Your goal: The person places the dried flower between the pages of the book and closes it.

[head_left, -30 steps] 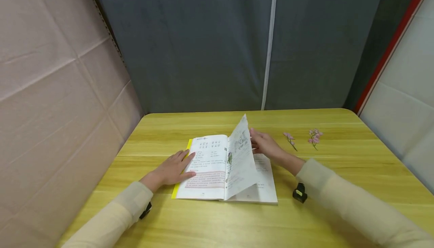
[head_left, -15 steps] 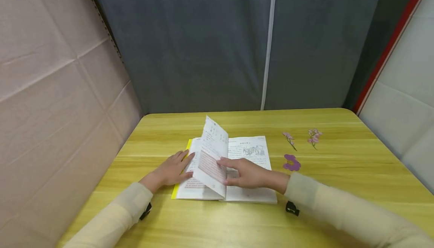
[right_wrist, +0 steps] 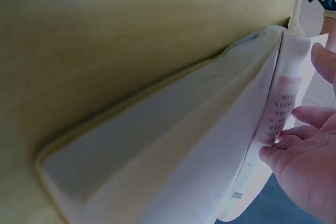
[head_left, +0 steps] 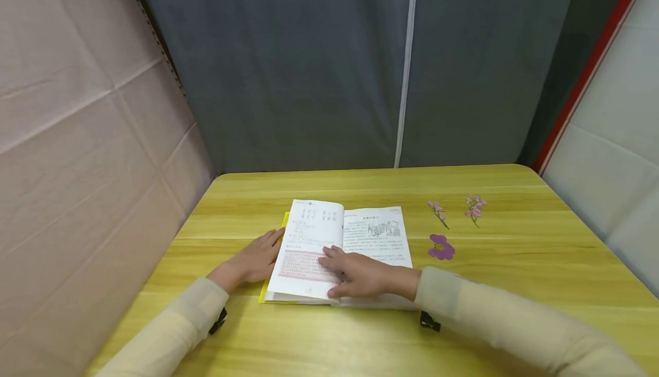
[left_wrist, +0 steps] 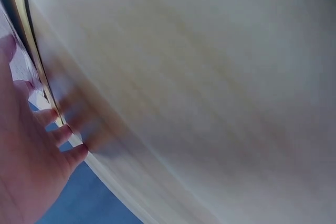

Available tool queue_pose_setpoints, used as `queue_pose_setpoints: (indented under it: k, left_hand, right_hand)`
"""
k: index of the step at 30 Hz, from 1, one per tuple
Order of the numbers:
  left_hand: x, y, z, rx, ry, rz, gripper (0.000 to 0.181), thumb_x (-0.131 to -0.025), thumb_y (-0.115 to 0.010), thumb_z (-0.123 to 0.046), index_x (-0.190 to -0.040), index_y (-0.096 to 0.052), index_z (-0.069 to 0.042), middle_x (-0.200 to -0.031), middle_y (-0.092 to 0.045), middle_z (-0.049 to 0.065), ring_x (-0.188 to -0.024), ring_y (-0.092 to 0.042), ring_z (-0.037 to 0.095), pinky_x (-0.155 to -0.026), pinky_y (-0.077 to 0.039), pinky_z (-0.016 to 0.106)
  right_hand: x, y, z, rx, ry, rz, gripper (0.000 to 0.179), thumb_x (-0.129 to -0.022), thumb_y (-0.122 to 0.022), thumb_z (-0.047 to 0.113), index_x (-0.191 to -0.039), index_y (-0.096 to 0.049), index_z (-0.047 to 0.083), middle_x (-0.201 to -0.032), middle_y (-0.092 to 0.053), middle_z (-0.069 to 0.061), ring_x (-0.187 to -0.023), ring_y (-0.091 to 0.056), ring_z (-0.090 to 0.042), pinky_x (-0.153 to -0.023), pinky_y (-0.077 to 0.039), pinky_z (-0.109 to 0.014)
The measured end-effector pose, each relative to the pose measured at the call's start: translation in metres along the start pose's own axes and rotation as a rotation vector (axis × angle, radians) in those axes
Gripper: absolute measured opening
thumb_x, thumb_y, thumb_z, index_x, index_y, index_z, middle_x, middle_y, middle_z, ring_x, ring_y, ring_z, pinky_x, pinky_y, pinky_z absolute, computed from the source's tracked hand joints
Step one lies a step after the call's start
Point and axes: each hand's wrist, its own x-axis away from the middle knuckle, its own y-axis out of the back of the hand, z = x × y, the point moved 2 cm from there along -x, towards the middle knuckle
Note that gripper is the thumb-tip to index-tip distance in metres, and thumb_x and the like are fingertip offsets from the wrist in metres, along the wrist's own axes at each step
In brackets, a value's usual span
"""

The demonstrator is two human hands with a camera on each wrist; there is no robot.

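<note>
An open book (head_left: 378, 251) with printed pages and a yellow cover edge lies on the table. My left hand (head_left: 257, 260) rests at its left edge, the fingertips covered by a page (head_left: 309, 225) that lies over them, slightly raised off the stack. Across the lower part of that page, near the spine, my right hand (head_left: 357, 274) rests with fingers extended and the thumb toward the near edge. In the right wrist view the fingertips (right_wrist: 268, 153) touch the page beside its pink text block. The left wrist view shows the left hand (left_wrist: 31, 156) with fingers spread.
Right of the book lie two pink flower sprigs, a smaller one (head_left: 437, 213) and a fuller one (head_left: 474, 210), with a purple flower (head_left: 441, 247) nearer. The wooden table (head_left: 494, 308) ends at a dark curtain (head_left: 309, 79) behind.
My right hand has swung the page from right to left over my left fingertips. A green sprig seen on that page earlier is now hidden. The left hand has stayed in place.
</note>
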Motion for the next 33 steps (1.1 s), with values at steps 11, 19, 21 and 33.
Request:
queue_pose_setpoints:
  k: [11,19,21,33]
  left_hand:
    - [0.004,0.0,0.007,0.103,0.035,-0.019,0.054,-0.105,-0.028,-0.023,-0.155,-0.018,-0.007,-0.159,-0.014,0.018,-0.144,-0.016,0.037,-0.113,-0.019,0.049]
    - [0.004,0.005,0.007,0.115,0.084,-0.086,0.055,-0.102,-0.033,-0.019,-0.153,-0.023,-0.001,-0.157,-0.022,0.019,-0.143,-0.023,0.035,-0.112,-0.023,0.048]
    - [0.003,0.008,0.006,0.102,0.089,-0.122,0.056,-0.103,-0.035,-0.021,-0.152,-0.023,0.001,-0.156,-0.024,0.02,-0.142,-0.025,0.036,-0.112,-0.024,0.05]
    - [-0.008,0.009,-0.009,0.07,0.064,-0.063,0.082,-0.097,-0.042,-0.06,-0.156,-0.018,-0.009,-0.16,-0.014,0.015,-0.144,-0.019,0.034,-0.113,-0.019,0.051]
  right_hand:
    - [-0.001,-0.008,0.005,0.111,-0.044,0.026,0.072,-0.094,-0.063,0.041,-0.148,-0.037,0.002,-0.157,-0.02,-0.017,-0.145,-0.012,-0.031,-0.115,-0.016,-0.043]
    - [-0.002,-0.012,0.007,0.212,-0.046,0.036,0.069,-0.096,-0.058,0.042,-0.149,-0.037,0.002,-0.157,-0.021,-0.018,-0.146,-0.012,-0.031,-0.115,-0.016,-0.042]
    - [-0.002,-0.012,0.007,0.232,-0.045,0.04,0.069,-0.096,-0.058,0.042,-0.149,-0.037,0.002,-0.157,-0.021,-0.018,-0.145,-0.013,-0.032,-0.115,-0.017,-0.042]
    - [-0.006,-0.014,0.009,0.37,-0.045,0.074,0.068,-0.097,-0.053,0.047,-0.149,-0.039,0.005,-0.156,-0.025,-0.017,-0.144,-0.019,-0.031,-0.114,-0.02,-0.039]
